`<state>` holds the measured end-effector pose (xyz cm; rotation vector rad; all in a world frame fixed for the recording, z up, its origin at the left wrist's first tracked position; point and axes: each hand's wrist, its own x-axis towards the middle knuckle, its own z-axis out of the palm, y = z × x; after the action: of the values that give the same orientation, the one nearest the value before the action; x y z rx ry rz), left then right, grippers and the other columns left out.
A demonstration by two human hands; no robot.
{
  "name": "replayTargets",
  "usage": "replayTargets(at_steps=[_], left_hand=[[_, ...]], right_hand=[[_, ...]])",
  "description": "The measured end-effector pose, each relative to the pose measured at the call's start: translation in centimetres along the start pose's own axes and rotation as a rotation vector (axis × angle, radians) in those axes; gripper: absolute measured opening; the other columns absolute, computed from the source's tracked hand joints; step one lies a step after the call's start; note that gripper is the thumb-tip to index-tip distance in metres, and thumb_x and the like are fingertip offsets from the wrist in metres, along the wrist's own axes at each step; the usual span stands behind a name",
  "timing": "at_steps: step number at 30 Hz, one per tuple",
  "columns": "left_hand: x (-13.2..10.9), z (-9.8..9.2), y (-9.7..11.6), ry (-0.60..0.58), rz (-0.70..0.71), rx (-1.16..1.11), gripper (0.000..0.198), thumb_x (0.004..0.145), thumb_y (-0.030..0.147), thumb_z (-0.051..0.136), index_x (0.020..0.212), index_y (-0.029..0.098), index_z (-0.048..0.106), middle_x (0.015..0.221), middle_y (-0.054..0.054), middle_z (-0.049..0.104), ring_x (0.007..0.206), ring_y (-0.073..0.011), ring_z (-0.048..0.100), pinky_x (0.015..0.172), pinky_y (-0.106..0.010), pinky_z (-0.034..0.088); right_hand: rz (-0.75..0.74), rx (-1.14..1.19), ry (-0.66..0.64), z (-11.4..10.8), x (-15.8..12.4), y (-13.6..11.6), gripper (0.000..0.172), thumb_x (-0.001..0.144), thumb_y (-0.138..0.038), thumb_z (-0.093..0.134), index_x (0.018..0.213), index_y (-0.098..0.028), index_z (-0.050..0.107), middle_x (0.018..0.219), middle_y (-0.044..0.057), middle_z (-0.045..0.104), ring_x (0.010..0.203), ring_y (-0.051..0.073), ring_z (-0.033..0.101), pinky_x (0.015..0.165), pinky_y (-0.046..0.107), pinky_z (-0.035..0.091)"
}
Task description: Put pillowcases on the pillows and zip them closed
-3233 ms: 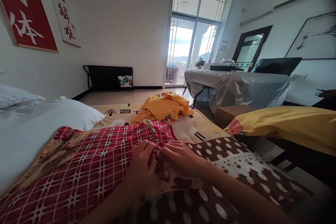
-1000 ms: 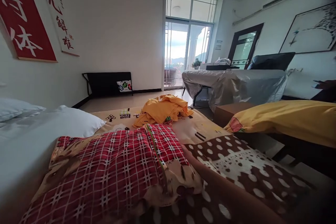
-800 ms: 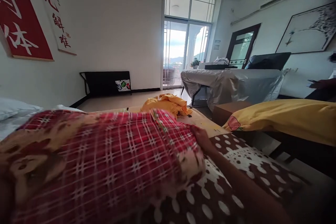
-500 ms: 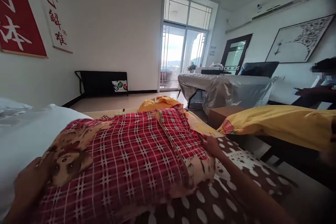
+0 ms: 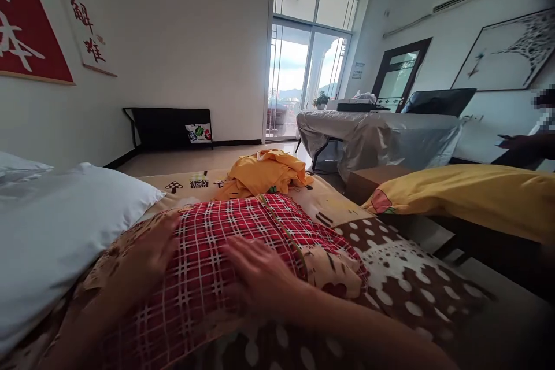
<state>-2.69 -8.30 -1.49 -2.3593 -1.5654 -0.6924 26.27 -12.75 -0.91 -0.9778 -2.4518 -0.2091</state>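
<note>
A red plaid pillow [image 5: 243, 225] with a bear print and a green zip line lies on the bed in front of me. My right hand [image 5: 260, 269] rests flat on its middle with the fingers spread. My left hand [image 5: 145, 251] lies open on the pillow's left end, palm down, close to a white pillow [image 5: 56, 225]. Neither hand holds anything. The pillow sits partly on a brown blanket with white dots [image 5: 403, 277].
A crumpled yellow cloth [image 5: 264, 170] lies farther along the bed. A yellow pillow [image 5: 468, 199] sits at the right beside a cardboard box [image 5: 373, 179]. A covered table [image 5: 381, 139] stands beyond. Another person's hand [image 5: 518, 141] shows at the far right.
The pillow was lifted and shaken, then set down on the bed. Both hands left its ends and now lie flat on top of it.
</note>
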Motion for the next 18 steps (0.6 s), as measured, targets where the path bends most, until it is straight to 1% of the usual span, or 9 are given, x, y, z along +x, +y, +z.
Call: replayTargets(at_steps=[2,3,5,7,9,12,13,15,18], left_hand=[[0.6,1.4,1.7,-0.105,0.021,-0.038,0.054,0.093,0.046,0.024,0.14,0.022,0.035,0.147,-0.004,0.036,0.136,-0.0192,0.031,0.111,-0.04,0.03],[0.5,2.2,2.0,-0.153,0.015,-0.037,0.055,0.093,0.049,0.025,0.141,0.025,0.032,0.148,-0.003,0.033,0.137,-0.0205,0.029,0.111,-0.043,0.029],[-0.4,3.4,1.8,-0.216,0.0,-0.015,0.055,0.093,0.051,0.025,0.144,0.031,0.025,0.151,0.0,0.027,0.139,-0.021,0.026,0.11,-0.046,0.028],[-1.5,4.2,1.2,-0.22,0.012,0.005,0.056,0.093,0.051,0.026,0.145,0.035,0.016,0.152,0.003,0.021,0.14,-0.0203,0.024,0.11,-0.046,0.027],[-2.4,4.6,0.9,-0.187,0.047,0.031,0.058,0.092,0.051,0.029,0.145,0.036,0.009,0.153,0.003,0.019,0.14,-0.0201,0.024,0.11,-0.044,0.026],[-2.8,4.6,1.2,-0.138,0.09,0.067,0.063,0.092,0.05,0.034,0.145,0.036,0.005,0.152,0.001,0.021,0.138,-0.0217,0.027,0.109,-0.044,0.025],[-2.8,4.6,1.4,-0.13,0.099,0.075,0.063,0.091,0.051,0.035,0.145,0.036,0.005,0.151,0.001,0.022,0.138,-0.0225,0.028,0.108,-0.044,0.025],[-2.7,4.4,1.7,-0.127,0.116,0.087,0.064,0.09,0.052,0.036,0.145,0.037,0.008,0.15,0.001,0.024,0.137,-0.0241,0.03,0.107,-0.044,0.028],[-2.5,3.9,2.0,-0.142,0.142,0.095,0.062,0.089,0.053,0.038,0.144,0.036,0.015,0.149,0.001,0.029,0.136,-0.0256,0.032,0.105,-0.045,0.03]], right_hand=[[-0.024,0.037,-0.07,1.2,0.5,-1.0,0.066,0.089,-0.056,0.041,0.143,-0.019,0.031,0.148,0.007,0.034,0.137,0.021,0.027,0.111,0.04,0.027],[0.029,0.028,-0.095,1.6,0.2,-0.4,0.066,0.09,-0.057,0.039,0.144,-0.021,0.03,0.149,0.006,0.031,0.138,0.022,0.025,0.112,0.042,0.024],[0.209,-0.025,-0.124,1.6,-1.3,2.7,0.061,0.091,-0.056,0.035,0.144,-0.024,0.031,0.149,0.006,0.031,0.138,0.023,0.026,0.111,0.046,0.023],[0.376,-0.101,-0.161,0.9,-3.7,6.7,0.053,0.094,-0.05,0.031,0.143,-0.027,0.033,0.147,0.005,0.035,0.135,0.023,0.032,0.109,0.047,0.027],[0.505,-0.2,-0.219,-0.3,-6.2,10.3,0.044,0.096,-0.041,0.03,0.137,-0.029,0.043,0.141,0.005,0.045,0.128,0.022,0.044,0.104,0.044,0.035],[0.68,-0.379,-0.298,-2.2,-8.3,13.2,0.038,0.093,-0.028,0.036,0.126,-0.025,0.055,0.126,0.008,0.059,0.108,0.026,0.06,0.09,0.044,0.045],[0.71,-0.426,-0.277,-2.7,-8.2,13.4,0.037,0.092,-0.026,0.038,0.124,-0.022,0.056,0.124,0.01,0.06,0.106,0.027,0.061,0.089,0.044,0.046],[0.672,-0.419,-0.171,-3.4,-6.8,12.6,0.039,0.091,-0.024,0.038,0.126,-0.017,0.055,0.129,0.013,0.056,0.112,0.028,0.057,0.093,0.045,0.044],[0.449,-0.143,-0.025,-3.1,-2.2,8.7,0.046,0.094,-0.036,0.036,0.134,-0.016,0.047,0.139,0.01,0.047,0.126,0.023,0.046,0.103,0.04,0.039]])
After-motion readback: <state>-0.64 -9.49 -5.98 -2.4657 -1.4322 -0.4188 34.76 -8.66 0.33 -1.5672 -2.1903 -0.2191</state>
